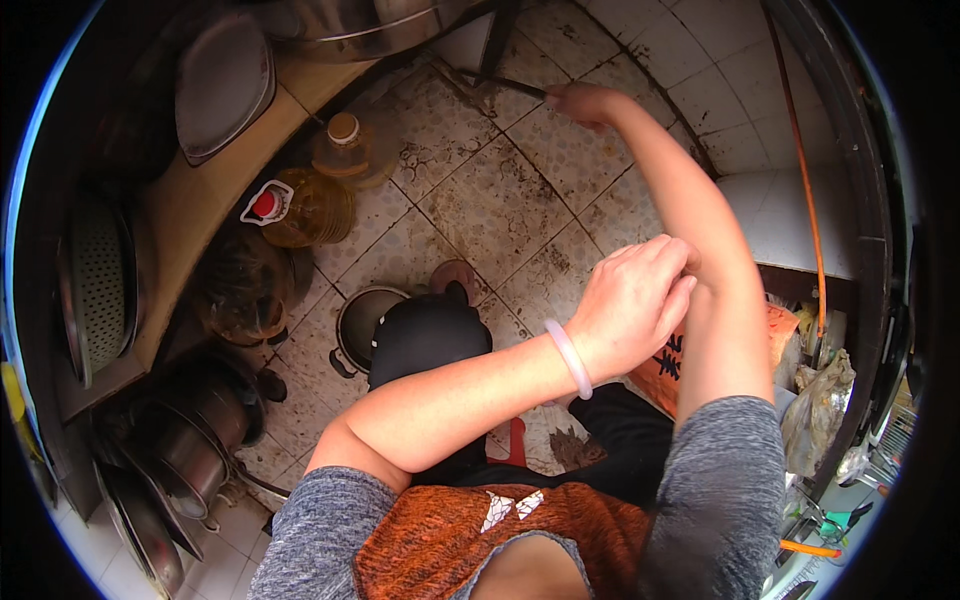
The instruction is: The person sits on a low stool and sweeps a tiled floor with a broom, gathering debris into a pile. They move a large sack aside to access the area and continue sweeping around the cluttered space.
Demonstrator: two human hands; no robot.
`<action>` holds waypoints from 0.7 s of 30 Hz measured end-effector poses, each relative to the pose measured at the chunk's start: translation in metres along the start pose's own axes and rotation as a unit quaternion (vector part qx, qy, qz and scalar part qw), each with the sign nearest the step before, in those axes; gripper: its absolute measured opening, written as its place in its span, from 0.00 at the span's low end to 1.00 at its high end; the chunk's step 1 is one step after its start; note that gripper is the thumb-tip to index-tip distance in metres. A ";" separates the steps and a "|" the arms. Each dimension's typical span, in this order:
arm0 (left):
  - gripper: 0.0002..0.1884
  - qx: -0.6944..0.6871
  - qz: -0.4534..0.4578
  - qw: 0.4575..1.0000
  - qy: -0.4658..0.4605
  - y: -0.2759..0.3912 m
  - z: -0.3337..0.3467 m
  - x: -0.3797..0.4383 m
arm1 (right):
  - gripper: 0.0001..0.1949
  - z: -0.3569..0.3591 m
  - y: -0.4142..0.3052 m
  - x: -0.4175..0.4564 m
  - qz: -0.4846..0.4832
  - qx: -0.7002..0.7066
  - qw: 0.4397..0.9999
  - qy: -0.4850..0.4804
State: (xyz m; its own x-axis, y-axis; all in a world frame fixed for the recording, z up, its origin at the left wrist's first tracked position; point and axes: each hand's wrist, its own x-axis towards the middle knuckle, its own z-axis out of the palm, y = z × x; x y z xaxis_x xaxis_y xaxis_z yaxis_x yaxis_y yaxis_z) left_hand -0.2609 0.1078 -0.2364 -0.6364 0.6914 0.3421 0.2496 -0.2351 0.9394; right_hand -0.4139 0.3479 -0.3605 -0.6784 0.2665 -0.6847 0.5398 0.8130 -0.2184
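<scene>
My left hand (637, 304), with a pale bracelet (569, 358) at its wrist, rests against the inside of my right forearm near the elbow. Its fingers are curled and no object shows in them. My right hand (583, 105) is stretched far forward, low over the stained floor tiles (495, 195). It grips the end of a dark, thin, long tool (506, 81), whose far end reaches a gap beside a pale panel (465, 49). The exact kind of tool cannot be told.
Two plastic jugs, one of yellow oil (319, 208) and one with an orange-brown cap (343, 128), stand left. A pot (367, 322) sits beside my knee. Stacked pans (184, 450) and a shelf (176, 217) line the left; an orange stick (806, 187) leans right, above crumpled bags (817, 412).
</scene>
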 end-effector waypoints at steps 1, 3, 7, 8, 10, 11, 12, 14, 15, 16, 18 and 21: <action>0.07 -0.002 0.005 1.000 0.002 -0.001 0.002 0.000 | 0.21 0.008 -0.005 0.016 -0.016 0.024 0.999 0.018; 0.07 -0.009 0.011 1.000 0.011 -0.002 0.005 0.000 | 0.18 0.029 -0.013 0.046 0.002 0.114 0.993 -0.011; 0.08 0.002 0.005 1.000 0.017 -0.002 0.006 0.000 | 0.15 0.044 0.004 0.048 -0.032 -0.112 0.993 -0.021; 0.08 0.004 0.001 1.000 0.012 -0.002 0.006 0.000 | 0.15 0.043 0.009 0.037 -0.030 -0.111 0.993 -0.041; 0.08 0.003 -0.004 1.000 0.009 -0.001 0.005 0.000 | 0.16 0.029 0.029 -0.006 -0.001 -0.086 0.992 -0.096; 0.08 0.003 -0.002 1.000 0.011 0.000 0.005 0.000 | 0.18 0.022 0.036 -0.030 0.047 -0.064 0.991 -0.110; 0.08 0.002 0.000 1.000 0.012 0.000 0.005 -0.001 | 0.21 0.014 0.042 -0.053 0.096 -0.045 0.986 -0.126; 0.08 0.002 0.002 1.000 0.014 0.001 0.006 -0.003 | 0.24 -0.007 0.053 -0.092 0.094 -0.103 0.980 -0.138; 0.09 0.006 0.007 1.000 0.010 0.001 0.007 -0.003 | 0.25 -0.019 0.058 -0.105 0.101 -0.108 0.977 -0.155; 0.09 0.011 0.011 1.000 0.006 0.001 0.008 -0.004 | 0.24 -0.025 0.061 -0.112 0.098 -0.104 0.980 -0.139; 0.09 0.014 0.011 1.000 0.002 0.000 0.011 -0.005 | 0.22 -0.029 0.063 -0.109 0.083 -0.098 0.986 -0.107; 0.09 0.011 0.008 1.000 0.001 -0.001 0.017 -0.004 | 0.22 -0.008 0.054 -0.068 0.043 -0.045 0.998 -0.032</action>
State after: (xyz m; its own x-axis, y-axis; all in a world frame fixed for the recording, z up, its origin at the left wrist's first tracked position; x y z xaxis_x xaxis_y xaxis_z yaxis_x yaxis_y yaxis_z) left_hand -0.2458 0.1170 -0.2388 -0.6332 0.6865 0.3576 0.2760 -0.2314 0.9329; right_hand -0.3424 0.3779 -0.3200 -0.5966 0.3056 -0.7421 0.5459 0.8323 -0.0962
